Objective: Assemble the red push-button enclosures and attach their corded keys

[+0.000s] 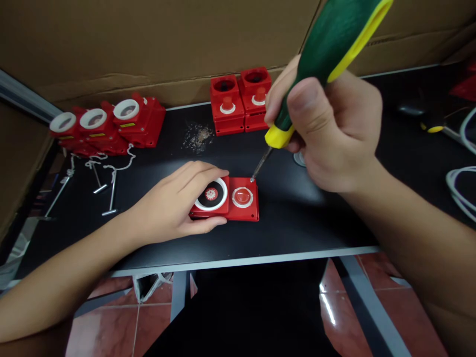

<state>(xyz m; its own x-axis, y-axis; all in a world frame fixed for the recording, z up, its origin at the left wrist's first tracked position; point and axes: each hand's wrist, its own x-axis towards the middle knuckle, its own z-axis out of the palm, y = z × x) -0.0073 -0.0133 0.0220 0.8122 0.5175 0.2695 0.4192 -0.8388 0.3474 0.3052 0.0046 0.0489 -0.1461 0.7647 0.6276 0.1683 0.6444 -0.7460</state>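
Observation:
A red alarm box (243, 213) with a round white-rimmed black opening and a domed red lens lies on the black table in front of me. My left hand (178, 201) grips its left end, thumb along the near side and fingers over the far side. In my right hand (330, 119) is a green and yellow screwdriver (279, 136), fist wrapped round the handle and thumb along it. The tip slants down to a small screw (252, 179) at the box's far right corner. How firmly tip and screw meet I cannot tell.
Two red boxes (227, 124) stand at the back middle, beside a patch of shavings (199, 138). Several red units with white rings (126, 110) and corded metal T-bars (111, 198) are at left. White cable (463, 193) and another tool (435, 129) lie at right. Cardboard (148, 44) walls the back.

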